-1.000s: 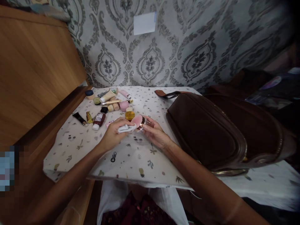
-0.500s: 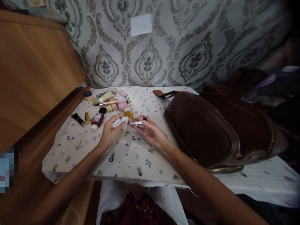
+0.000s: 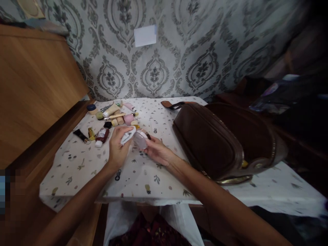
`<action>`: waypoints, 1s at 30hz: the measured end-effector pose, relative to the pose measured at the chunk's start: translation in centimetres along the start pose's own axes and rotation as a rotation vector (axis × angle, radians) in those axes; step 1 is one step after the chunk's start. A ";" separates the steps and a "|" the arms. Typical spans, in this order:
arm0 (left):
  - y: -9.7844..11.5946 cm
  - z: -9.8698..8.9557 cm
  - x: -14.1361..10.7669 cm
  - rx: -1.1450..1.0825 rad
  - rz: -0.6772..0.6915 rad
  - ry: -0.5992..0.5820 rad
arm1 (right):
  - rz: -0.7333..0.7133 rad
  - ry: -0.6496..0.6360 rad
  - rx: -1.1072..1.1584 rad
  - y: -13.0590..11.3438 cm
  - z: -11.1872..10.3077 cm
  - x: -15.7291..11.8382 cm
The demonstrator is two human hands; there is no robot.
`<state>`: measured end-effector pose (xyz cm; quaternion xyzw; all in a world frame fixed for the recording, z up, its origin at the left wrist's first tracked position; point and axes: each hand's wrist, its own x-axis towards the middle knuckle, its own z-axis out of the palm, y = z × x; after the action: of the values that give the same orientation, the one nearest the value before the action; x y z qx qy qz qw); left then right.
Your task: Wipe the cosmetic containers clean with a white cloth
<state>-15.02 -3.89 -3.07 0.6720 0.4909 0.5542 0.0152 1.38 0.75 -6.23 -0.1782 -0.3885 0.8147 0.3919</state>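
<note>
A folded white cloth (image 3: 127, 135) is pinched in my left hand (image 3: 118, 147), above the patterned tablecloth (image 3: 99, 177). My right hand (image 3: 159, 151) grips a round cosmetic compact (image 3: 140, 140) by its right edge, with its pale, see-through face turned towards me. Cloth and compact are close together; whether they touch I cannot tell. Just behind them, a yellow round item (image 3: 136, 126) is partly hidden. To the left of my left hand lie a dark red bottle (image 3: 102, 135) with a white cap, a small gold tube (image 3: 91, 134) and a black tube (image 3: 80, 135).
Farther back on the left is a cluster with a pink round bottle (image 3: 128, 119), a makeup brush (image 3: 115, 116), a cream tube (image 3: 111, 110) and a blue-lidded jar (image 3: 91, 109). A large brown bag (image 3: 207, 136) stands unzipped at the right. A wooden cabinet (image 3: 38, 68) borders the left side.
My right hand has tilted the compact from nearly edge-on, so its round face now shows. The cloth stays in my left hand beside it. The camera view has shifted slightly.
</note>
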 end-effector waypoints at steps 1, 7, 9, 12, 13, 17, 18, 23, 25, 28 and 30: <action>0.3 -0.1 0.1 0.023 0.047 -0.001 | -0.018 0.002 0.023 0.0 0.6 -0.2; 3.8 0.2 1.1 0.041 0.325 -0.125 | -0.185 0.093 0.149 -3.4 3.3 -2.1; 5.2 0.7 1.6 0.008 0.382 -0.172 | -0.261 0.110 0.103 -6.3 3.6 -3.6; 6.8 1.7 2.2 -0.042 0.423 -0.240 | -0.369 0.170 -0.035 -11.8 3.0 -6.4; 7.1 2.1 2.3 -0.054 0.428 -0.261 | -0.417 0.205 -0.104 -13.7 2.4 -7.3; 7.1 4.4 2.8 -0.074 0.421 -0.326 | -0.587 0.422 -0.654 -20.6 -1.9 -9.5; 7.1 5.0 3.0 -0.079 0.417 -0.344 | -0.569 0.523 -0.862 -21.9 -3.2 -9.8; 9.4 8.3 4.6 -0.107 0.486 -0.537 | -0.180 0.781 -1.910 -24.8 -6.2 -9.7; 10.7 9.4 5.4 -0.079 0.544 -0.641 | -0.082 0.663 -2.134 -24.7 -5.9 -9.4; 11.8 10.5 6.0 -0.019 0.600 -0.733 | 0.005 0.478 -2.302 -24.0 -5.2 -8.6; 11.9 10.8 6.1 -0.007 0.612 -0.751 | 0.070 0.428 -2.337 -23.4 -5.2 -7.9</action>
<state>0.26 -0.24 3.90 0.9391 0.2292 0.2542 0.0298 21.18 6.32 8.45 -0.5707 -0.8178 -0.0693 0.0265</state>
